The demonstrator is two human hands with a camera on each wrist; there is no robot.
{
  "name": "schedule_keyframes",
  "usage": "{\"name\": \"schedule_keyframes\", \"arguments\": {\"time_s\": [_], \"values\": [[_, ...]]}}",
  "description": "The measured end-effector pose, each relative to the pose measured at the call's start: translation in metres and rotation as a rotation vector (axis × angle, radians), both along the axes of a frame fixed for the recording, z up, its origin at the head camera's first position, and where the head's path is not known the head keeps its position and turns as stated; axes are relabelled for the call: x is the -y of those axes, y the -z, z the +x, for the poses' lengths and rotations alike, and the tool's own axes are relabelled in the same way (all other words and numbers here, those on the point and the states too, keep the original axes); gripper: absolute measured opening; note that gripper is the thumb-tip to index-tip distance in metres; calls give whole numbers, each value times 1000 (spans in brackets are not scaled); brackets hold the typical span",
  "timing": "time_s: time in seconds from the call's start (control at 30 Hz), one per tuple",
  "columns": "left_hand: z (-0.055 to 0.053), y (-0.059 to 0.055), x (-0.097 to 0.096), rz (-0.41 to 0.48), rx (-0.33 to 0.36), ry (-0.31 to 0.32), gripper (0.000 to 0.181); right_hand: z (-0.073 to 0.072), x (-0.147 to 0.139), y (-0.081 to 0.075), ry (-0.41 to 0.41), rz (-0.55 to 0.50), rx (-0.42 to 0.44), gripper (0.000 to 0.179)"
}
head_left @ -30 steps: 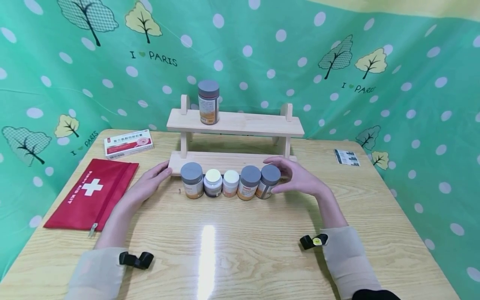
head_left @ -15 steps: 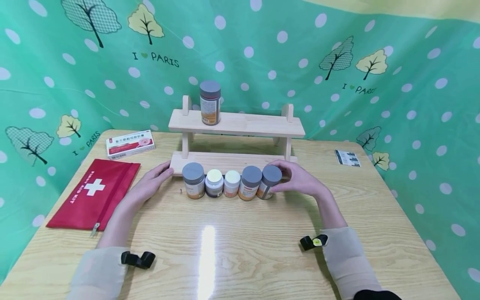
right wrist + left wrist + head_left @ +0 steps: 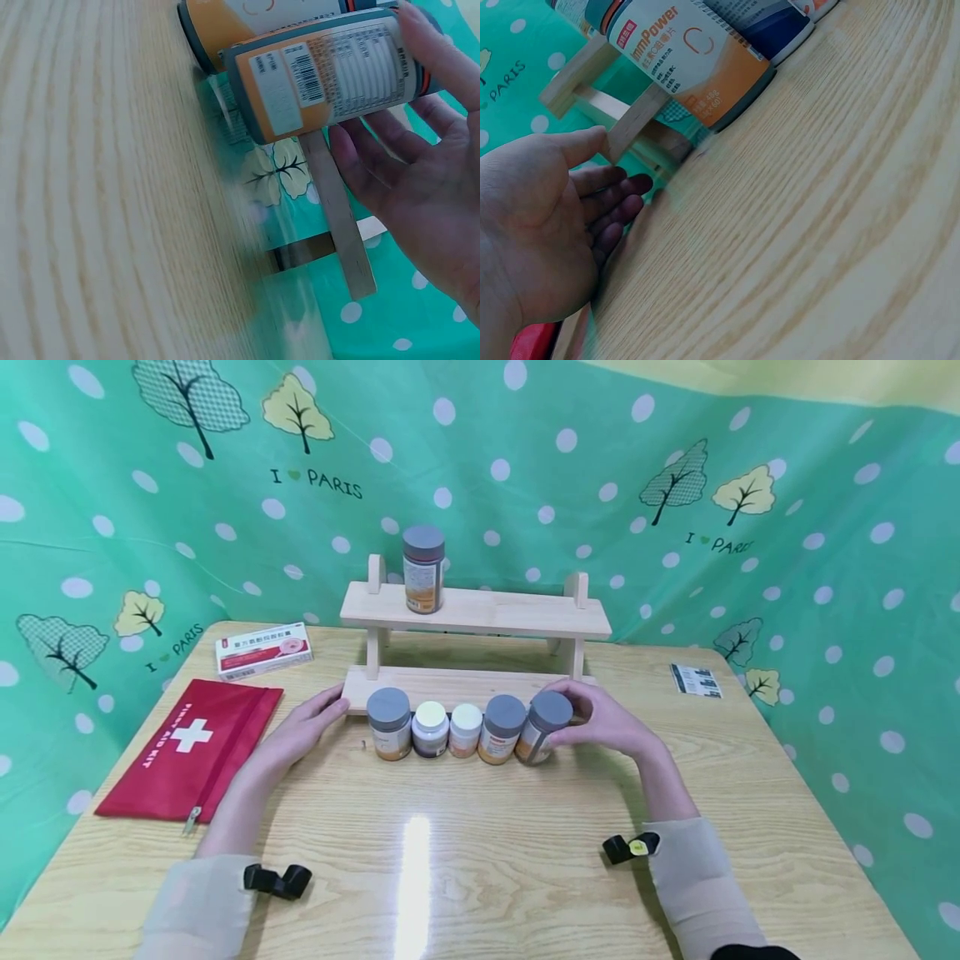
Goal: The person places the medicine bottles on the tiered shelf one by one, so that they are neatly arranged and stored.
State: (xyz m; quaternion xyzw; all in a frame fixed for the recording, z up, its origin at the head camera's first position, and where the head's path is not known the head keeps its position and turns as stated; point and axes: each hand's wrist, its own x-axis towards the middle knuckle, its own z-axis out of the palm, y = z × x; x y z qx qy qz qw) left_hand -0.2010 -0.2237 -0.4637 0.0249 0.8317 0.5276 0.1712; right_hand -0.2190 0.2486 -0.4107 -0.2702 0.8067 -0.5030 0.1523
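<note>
My right hand [image 3: 609,724] grips the grey-capped supplement bottle [image 3: 548,713] at the right end of a row, thumb and fingers around its upper part. In the right wrist view the label of this bottle [image 3: 319,79] shows a barcode, and its base sits close over the table. Beside it stand another grey-capped bottle [image 3: 501,727], two small white bottles [image 3: 466,727] and a third grey-capped bottle [image 3: 390,727]. My left hand [image 3: 303,727] rests at the left end of the lower shelf of a wooden rack [image 3: 480,610], fingers loosely bent, thumb tip at the board's end [image 3: 630,124].
One more grey-capped bottle [image 3: 423,572] stands on the upper shelf. A red first aid pouch [image 3: 161,777] and a medicine box [image 3: 262,650] lie at left. A small printed card [image 3: 695,680] lies at right, and a dotted green cloth [image 3: 480,452] hangs behind.
The bottle in my right hand has shifted slightly right and now leans, with a wider gap at the cap from its neighbour. My left hand keeps its place at the rack's end.
</note>
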Motion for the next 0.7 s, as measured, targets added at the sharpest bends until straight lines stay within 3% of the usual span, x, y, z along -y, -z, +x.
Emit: {"name": "schedule_keyframes", "arguments": {"time_s": [0.43, 0.7], "values": [[3, -1, 0, -1, 4, 2, 80, 4, -8, -5, -55, -266, 28, 49], [1, -3, 0, -14, -2, 5, 80, 0, -9, -16, -82, -326, 14, 47]]}}
